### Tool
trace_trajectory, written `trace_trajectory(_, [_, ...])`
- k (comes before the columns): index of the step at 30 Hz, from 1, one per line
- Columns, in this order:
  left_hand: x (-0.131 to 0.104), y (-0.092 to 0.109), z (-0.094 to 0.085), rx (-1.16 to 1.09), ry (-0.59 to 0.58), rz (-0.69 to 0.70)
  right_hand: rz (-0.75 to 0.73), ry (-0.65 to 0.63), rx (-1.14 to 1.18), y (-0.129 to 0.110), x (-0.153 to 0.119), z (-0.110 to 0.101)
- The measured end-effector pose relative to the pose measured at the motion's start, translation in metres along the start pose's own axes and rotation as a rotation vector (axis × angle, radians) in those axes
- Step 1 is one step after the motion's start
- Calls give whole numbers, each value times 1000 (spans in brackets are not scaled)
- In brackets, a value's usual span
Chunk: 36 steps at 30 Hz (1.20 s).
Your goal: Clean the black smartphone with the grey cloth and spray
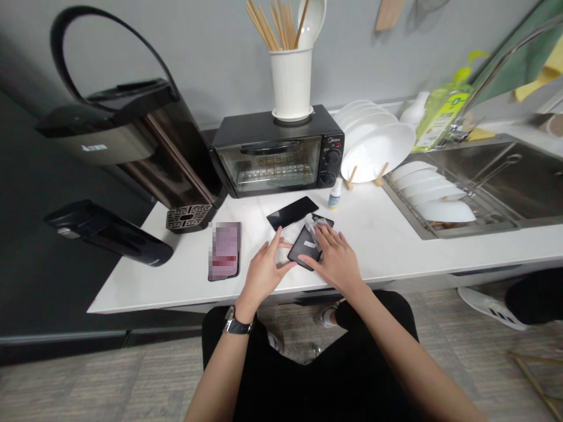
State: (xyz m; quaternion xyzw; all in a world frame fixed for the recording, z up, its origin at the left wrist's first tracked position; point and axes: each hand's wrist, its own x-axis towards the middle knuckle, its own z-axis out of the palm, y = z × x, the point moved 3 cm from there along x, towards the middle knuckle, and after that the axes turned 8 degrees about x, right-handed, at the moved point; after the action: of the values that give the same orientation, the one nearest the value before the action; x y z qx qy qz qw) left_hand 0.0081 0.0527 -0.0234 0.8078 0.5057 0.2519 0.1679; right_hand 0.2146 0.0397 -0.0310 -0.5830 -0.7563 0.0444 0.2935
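Note:
A black phone (pixel 303 248) with a small white label lies at an angle on the counter between my hands. My left hand (pixel 263 271) holds its near left corner between thumb and fingers, index finger stretched away. With its fingers pressed down, my right hand (pixel 338 258) holds a crumpled white wipe (pixel 311 224) against the phone's upper part, the thumb resting on its near side. Beyond it is another phone (pixel 292 212) with a dark glossy face. A small white bottle (pixel 335 194) with a coloured label stands to the right.
A phone with a blurred pinkish screen (pixel 225 251) lies at left, near a dark flask (pixel 109 231) and a water dispenser (pixel 145 140). Behind are a toaster oven (pixel 277 161), a utensil holder (pixel 292 82) and plates (pixel 373 146). The sink (pixel 519 181) is at right.

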Motion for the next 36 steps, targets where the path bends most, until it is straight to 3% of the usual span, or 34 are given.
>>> trace_trajectory(3, [-2, 3, -3, 13, -41, -3, -6, 5, -14, -8, 1, 3])
trace_trajectory(7, [-8, 20, 2, 80, -115, 15, 18, 14, -81, -14, -21, -3])
trace_trajectory(12, [-12, 38, 15, 212, -71, -3, 29, -18, -154, -18, -47, -22])
trace_trajectory(16, [-8, 35, 9, 142, -91, 8, 24, -35, -176, -2, -53, -34])
trace_trajectory(20, [-3, 28, 2, 47, -141, 64, -14, 2, -127, 14, -40, -29])
trace_trajectory(22, [-2, 24, 2, 30, -137, 76, -61, -21, -62, 6, -29, -17])
trace_trajectory(25, [-4, 17, 5, 37, -114, 79, -144, -94, 43, -24, -19, 1])
trace_trajectory(29, [-8, 12, 5, 46, -95, 38, -225, -162, 109, -51, -32, 3])
trace_trajectory(33, [-7, 15, 1, 11, -98, 37, -290, -213, 83, -23, -65, -25])
trace_trajectory(36, [-4, 17, 0, -12, -102, 47, -177, -136, -7, 17, -74, -46])
